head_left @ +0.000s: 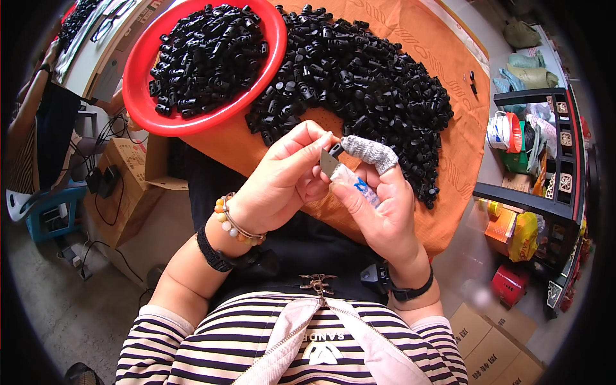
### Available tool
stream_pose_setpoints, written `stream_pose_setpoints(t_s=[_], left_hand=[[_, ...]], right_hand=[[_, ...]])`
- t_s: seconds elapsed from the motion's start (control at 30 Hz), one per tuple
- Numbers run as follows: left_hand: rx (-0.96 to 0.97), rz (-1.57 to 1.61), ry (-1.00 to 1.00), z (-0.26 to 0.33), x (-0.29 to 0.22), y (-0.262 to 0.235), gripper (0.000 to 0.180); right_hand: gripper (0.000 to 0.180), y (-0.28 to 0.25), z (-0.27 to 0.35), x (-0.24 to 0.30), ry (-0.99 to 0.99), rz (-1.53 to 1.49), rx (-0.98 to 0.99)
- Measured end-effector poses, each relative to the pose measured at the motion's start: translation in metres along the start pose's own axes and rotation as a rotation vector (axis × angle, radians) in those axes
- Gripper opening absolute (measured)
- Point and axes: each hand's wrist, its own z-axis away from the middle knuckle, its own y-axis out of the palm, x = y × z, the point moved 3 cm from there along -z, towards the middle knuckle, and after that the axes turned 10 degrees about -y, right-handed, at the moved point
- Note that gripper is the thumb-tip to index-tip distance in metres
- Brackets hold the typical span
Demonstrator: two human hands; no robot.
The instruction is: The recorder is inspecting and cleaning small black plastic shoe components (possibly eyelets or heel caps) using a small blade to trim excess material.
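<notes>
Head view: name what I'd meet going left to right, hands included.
Blue plastic stool → cardboard box → beaded bracelet → left hand → metal blade → right hand → white bucket.

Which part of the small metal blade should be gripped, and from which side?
The white wrapped end, probably from the right, as the right hand does: the wrap covers that end, while the blade shows bare metal at its upper-left end, toward the left hand.
</notes>
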Motion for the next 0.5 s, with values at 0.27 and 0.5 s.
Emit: stream_pose_setpoints(t_s=[0.27, 0.5], left_hand=[[-0.014, -0.025, -0.012, 0.0, -0.0003, 0.0024, 0.012], [-0.046, -0.049, -0.015, -0.0017, -0.0005, -0.0002, 0.011]], right_hand=[[0.037, -0.0028, -0.0028, 0.0014, -0.017, 0.007, -0.001], [0.034, -0.0091, -0.0073, 0.0032, -0.002, 0.026, 0.017]])
